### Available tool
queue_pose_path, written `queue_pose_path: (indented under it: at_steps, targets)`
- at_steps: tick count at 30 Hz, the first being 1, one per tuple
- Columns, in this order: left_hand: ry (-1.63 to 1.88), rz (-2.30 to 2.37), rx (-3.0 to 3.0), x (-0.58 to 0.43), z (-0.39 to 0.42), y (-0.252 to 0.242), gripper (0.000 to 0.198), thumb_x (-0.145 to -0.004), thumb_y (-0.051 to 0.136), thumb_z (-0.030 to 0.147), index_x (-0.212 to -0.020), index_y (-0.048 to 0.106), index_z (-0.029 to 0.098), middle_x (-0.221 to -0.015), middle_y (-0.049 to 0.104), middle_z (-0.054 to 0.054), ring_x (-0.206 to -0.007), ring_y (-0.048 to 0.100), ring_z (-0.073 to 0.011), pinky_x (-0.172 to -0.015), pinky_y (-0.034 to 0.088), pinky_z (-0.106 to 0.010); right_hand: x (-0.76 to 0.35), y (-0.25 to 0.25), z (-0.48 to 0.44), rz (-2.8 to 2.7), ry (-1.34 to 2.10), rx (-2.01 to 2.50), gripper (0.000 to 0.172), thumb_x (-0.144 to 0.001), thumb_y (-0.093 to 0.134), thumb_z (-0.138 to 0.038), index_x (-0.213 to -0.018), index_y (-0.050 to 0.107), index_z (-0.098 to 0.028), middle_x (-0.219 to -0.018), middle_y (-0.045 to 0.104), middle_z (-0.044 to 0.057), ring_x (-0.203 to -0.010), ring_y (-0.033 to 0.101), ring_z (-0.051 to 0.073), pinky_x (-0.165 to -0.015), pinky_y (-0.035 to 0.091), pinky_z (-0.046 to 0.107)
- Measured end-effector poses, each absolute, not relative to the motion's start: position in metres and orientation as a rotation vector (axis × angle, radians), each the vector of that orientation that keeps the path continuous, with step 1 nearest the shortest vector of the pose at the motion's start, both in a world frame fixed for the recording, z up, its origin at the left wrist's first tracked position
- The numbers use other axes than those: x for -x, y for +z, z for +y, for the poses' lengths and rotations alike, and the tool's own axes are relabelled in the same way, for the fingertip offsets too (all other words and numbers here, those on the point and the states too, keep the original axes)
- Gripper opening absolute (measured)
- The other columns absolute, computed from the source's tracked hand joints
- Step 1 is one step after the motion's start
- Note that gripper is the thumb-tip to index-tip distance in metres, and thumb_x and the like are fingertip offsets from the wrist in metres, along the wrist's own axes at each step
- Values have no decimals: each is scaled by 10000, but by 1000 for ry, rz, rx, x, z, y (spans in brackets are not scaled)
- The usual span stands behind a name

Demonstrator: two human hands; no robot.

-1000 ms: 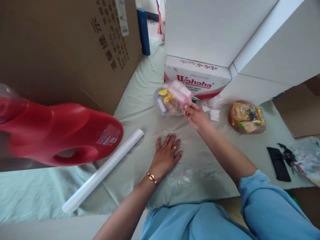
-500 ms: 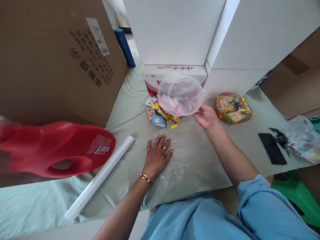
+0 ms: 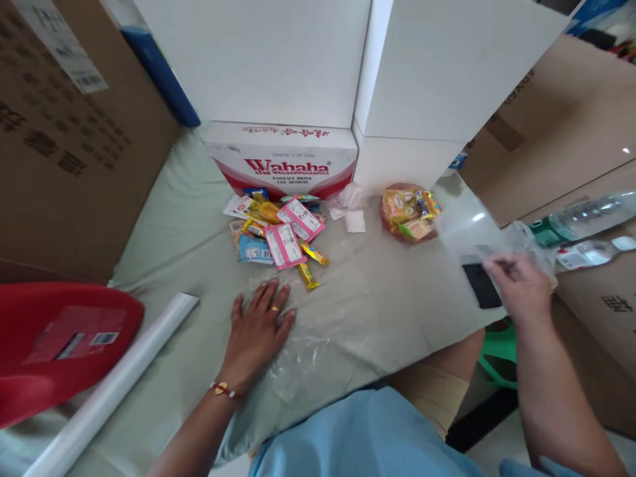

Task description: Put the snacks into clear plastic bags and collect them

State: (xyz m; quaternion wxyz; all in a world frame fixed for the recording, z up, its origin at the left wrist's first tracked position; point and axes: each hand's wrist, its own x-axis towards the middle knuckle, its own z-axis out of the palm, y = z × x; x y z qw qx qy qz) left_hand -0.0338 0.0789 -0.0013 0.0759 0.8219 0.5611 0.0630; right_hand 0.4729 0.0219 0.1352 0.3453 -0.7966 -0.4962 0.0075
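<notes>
My left hand (image 3: 257, 326) lies flat, fingers spread, on a sheet of clear plastic film (image 3: 328, 331) spread on the pale green cloth. A pile of small snack packets (image 3: 278, 235), some pink-labelled, lies just beyond it in front of the red-and-white Wahaha box (image 3: 283, 159). My right hand (image 3: 517, 288) is out to the right past the table edge, pinching an empty clear plastic bag (image 3: 472, 228).
A wrapped bundle of snacks (image 3: 408, 212) and crumpled tissue (image 3: 350, 202) sit near the white boxes (image 3: 308, 59). A roll of film (image 3: 109, 391) and a red jug (image 3: 54, 344) lie left. A black phone (image 3: 481, 285), water bottles (image 3: 581, 215) and cardboard boxes (image 3: 59, 146) surround.
The snack packets have dropped out of the clear bag onto the cloth. My right hand has swung right with the emptied bag. My left hand has stayed flat on the film.
</notes>
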Motion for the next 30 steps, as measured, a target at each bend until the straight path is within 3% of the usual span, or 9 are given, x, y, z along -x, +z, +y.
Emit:
queue_pose_path:
  at_steps: [4, 10, 14, 18, 20, 23, 25, 28, 30]
  targets:
    - [205, 1685, -2479, 34, 79, -1, 574, -1060, 380, 484, -1578, 504, 267, -1682, 431, -142, -1556, 387, -358, -1251, 196, -719, -427, 97, 2, -1971, 303, 1681, 147, -978, 617, -360, -949, 726, -265, -961, 761, 97, -896, 707, 264, -842, 575, 449]
    - [139, 1697, -2480, 33, 79, 1, 584, -1062, 365, 480, -1580, 500, 247, -1691, 416, -143, -1563, 382, -355, -1252, 205, -707, -386, 63, 9, -2304, 365, 1516, 263, -1042, 499, -221, -1072, 759, -247, -1095, 771, 125, -920, 654, 251, -827, 578, 429]
    - [140, 1688, -2478, 34, 78, -3, 597, -1054, 401, 494, -1603, 464, 269, -1709, 386, -126, -1579, 360, -341, -1273, 153, -692, -410, 65, 20, -2468, 406, 1472, 285, -1025, 493, -191, -1099, 763, -238, -1123, 778, 118, -923, 664, 246, -824, 589, 413]
    - [147, 1651, -2479, 35, 79, -6, 629, -1037, 461, 530, -1616, 440, 285, -1733, 328, -129, -1594, 329, -348, -1278, 96, -705, -460, 70, 32, -2429, 353, 1686, 300, -970, 511, -213, -1097, 778, -259, -1164, 780, 124, -1037, 722, 267, -932, 603, 468]
    - [168, 1643, -2455, 37, 77, -5, 647, -1031, 476, 544, -1625, 423, 292, -1737, 313, -132, -1600, 315, -355, -1274, 81, -721, -476, 79, 33, -2406, 382, 1774, 357, -935, 519, -237, -1192, 761, -288, -1284, 745, 126, -1125, 730, 272, -931, 616, 462]
    - [240, 1678, -2409, 41, 68, -3, 637, -1043, 454, 537, -1633, 406, 299, -1741, 300, -130, -1606, 303, -348, -1271, 45, -735, -469, 111, 32, -2339, 426, 1773, 509, -918, 573, -302, -1423, 640, -322, -1509, 602, 150, -1170, 724, 277, -792, 636, 398]
    - [285, 1731, -2380, 44, 59, -1, 595, -1064, 414, 496, -1627, 416, 302, -1738, 309, -124, -1607, 306, -341, -1265, 6, -745, -439, 137, 31, -2214, 393, 1727, 498, -947, 615, -358, -1444, 611, -328, -1457, 620, 169, -1051, 742, 273, -737, 615, 383]
    - [291, 1784, -2346, 45, 48, 0, 549, -1080, 380, 436, -1609, 449, 308, -1720, 354, -117, -1591, 342, -343, -1259, -11, -758, -366, 156, 44, -2033, 422, 1641, 268, -1019, 566, -383, -1248, 691, -320, -1100, 729, 109, -849, 710, 236, -736, 579, 365]
    - [275, 1781, -2346, 46, 43, 1, 539, -1080, 388, 422, -1602, 462, 310, -1712, 371, -116, -1583, 357, -345, -1265, 21, -754, -309, 145, 67, -2135, 587, 1569, 242, -1049, 529, -390, -1176, 709, -291, -976, 736, 74, -838, 689, 230, -765, 565, 353]
